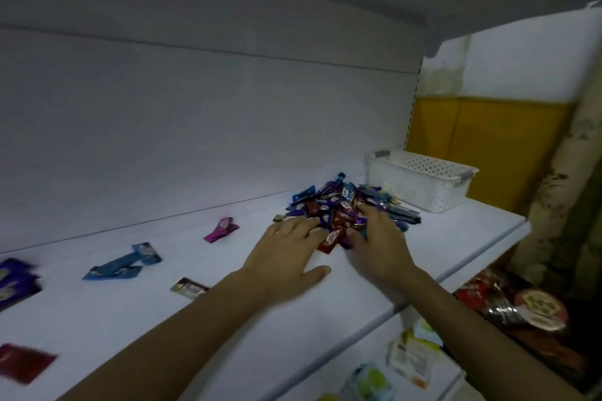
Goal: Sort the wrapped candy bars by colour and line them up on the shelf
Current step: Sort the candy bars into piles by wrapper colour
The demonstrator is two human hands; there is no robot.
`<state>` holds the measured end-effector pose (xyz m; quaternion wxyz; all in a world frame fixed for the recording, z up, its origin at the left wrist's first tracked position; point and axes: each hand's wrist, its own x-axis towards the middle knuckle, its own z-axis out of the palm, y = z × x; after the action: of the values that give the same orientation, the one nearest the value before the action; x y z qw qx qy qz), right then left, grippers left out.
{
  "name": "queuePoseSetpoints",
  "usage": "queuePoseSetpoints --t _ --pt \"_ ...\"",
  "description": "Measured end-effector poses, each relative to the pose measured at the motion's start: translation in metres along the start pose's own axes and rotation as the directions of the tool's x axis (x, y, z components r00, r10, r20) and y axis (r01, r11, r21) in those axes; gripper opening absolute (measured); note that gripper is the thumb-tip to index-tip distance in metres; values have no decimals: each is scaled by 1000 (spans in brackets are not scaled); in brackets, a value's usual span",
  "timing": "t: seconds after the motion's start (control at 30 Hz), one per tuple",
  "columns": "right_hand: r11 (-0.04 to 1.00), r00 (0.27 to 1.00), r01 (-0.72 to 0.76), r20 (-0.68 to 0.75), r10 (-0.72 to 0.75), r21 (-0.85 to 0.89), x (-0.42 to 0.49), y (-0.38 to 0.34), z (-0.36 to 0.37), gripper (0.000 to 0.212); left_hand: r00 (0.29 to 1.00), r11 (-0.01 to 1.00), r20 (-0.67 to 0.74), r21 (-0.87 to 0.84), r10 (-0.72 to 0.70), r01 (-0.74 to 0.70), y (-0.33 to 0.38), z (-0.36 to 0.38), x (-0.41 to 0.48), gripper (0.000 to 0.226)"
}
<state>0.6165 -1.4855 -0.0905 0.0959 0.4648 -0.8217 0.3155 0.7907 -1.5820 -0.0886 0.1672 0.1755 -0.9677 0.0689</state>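
Note:
A heap of mixed wrapped candy bars [345,202], blue, purple and red, lies on the white shelf [228,319] toward the right. My left hand [286,247] lies flat with straight fingers touching the heap's left edge. My right hand [374,238] reaches into the heap's front, fingers spread among the wrappers; whether it holds one is hidden. A red bar [330,239] sits between both hands. Set apart to the left are a pink bar [221,228], blue bars [125,262], a brown-and-white bar [189,287], purple bars [14,280] and a dark red bar [24,361].
A white perforated basket [420,181] stands at the shelf's right end behind the heap. Another shelf hangs overhead. Below the front edge lie packaged goods [514,303] on a lower level. A yellow panel [488,143] is beyond the right end.

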Motion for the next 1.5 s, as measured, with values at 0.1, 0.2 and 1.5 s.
queuePoseSetpoints --t 0.1,0.2,1.5 --pt "999 1000 -23 -13 22 -43 30 29 7 38 993 993 38 -35 -112 114 9 25 41 68" --pt "1000 1000 -4 -4 4 6 48 48 20 37 957 945 108 -165 -269 284 19 51 77 90" --pt "955 969 228 49 -241 188 47 40 20 45 583 215 -28 -943 -812 255 -2 16 96 11"
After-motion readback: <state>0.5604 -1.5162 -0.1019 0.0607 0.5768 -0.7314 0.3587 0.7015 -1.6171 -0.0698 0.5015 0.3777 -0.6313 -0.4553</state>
